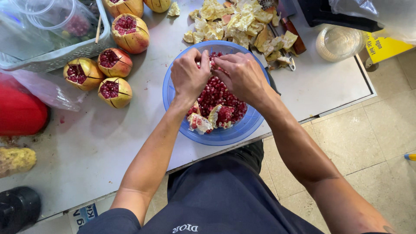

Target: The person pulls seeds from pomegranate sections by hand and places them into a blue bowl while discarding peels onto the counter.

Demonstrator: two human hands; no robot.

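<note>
Both my hands are over a blue plastic bowl [173,106] that stands near the table's front edge. My left hand [189,74] and my right hand [242,74] meet above it, gripping a pomegranate piece [213,60] between the fingers. Only a bit of its red seeds shows between the hands. The bowl holds a heap of loose red seeds [216,93]. Broken pomegranate chunks [210,119] with pale rind lie at the bowl's near side.
Scored, opened pomegranates [108,65] lie left of the bowl beside a metal tray [56,58] holding clear plastic cups. A pile of yellow peel [242,24] and a knife [291,32] lie behind the bowl. A clear container [338,42] stands at the right. The table edge [338,108] drops to tiled floor.
</note>
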